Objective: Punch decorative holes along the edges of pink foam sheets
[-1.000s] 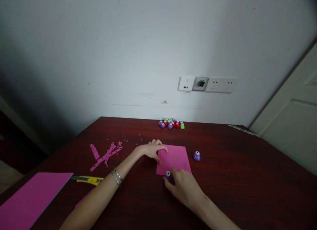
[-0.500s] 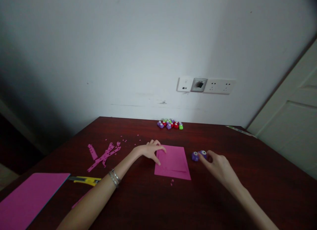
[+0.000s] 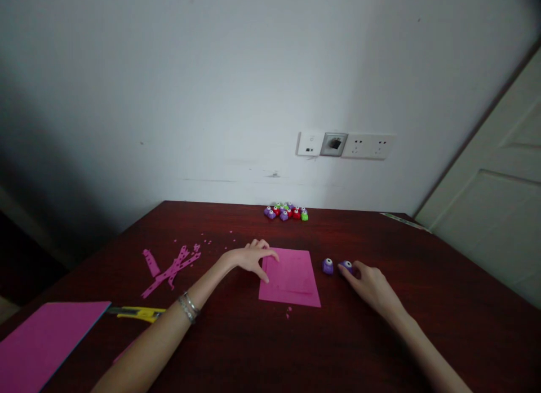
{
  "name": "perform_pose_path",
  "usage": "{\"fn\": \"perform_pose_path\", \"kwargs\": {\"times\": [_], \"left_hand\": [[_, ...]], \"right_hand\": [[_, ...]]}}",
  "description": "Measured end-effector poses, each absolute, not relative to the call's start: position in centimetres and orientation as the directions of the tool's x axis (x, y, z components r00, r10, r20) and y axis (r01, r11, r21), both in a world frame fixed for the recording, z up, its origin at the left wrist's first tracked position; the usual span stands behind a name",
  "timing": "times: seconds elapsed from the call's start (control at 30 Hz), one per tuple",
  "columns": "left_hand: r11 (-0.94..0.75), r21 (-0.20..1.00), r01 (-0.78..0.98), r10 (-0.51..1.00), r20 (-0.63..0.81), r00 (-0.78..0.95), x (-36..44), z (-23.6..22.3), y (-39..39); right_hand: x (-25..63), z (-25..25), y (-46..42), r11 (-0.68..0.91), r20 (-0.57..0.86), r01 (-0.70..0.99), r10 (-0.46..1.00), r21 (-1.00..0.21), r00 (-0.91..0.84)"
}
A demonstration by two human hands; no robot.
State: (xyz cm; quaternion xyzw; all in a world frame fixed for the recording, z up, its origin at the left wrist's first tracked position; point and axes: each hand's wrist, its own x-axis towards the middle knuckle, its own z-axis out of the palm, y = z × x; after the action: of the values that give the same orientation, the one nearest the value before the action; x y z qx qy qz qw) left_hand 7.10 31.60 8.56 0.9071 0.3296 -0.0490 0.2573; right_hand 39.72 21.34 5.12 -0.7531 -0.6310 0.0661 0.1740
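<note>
Pink paper [image 3: 293,272] lies on the tabletop [image 3: 346,348] under the spread thumb and fingers of the left hand [image 3: 252,259], while to its right stand one purple craft punch [image 3: 327,266] and, farther right, a second punch [image 3: 347,266] pinched by the right hand [image 3: 372,283].

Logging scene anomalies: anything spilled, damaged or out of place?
Pink scraps lie loose on the table by the pink sheet's near edge, with more around the cut strips at left: stray litter. Dark scuffs mark the pale wall behind.
</note>
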Motion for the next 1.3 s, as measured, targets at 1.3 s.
{"fn": "perform_pose_path", "kwargs": {"times": [1.3], "left_hand": [[-0.179,0.639,0.748,0.981,0.175,0.085,10.0,5.2,48.0]], "right_hand": [[38.8,5.5,20.3,0.009,0.217,0.884,0.971,-0.468,0.105]]}}
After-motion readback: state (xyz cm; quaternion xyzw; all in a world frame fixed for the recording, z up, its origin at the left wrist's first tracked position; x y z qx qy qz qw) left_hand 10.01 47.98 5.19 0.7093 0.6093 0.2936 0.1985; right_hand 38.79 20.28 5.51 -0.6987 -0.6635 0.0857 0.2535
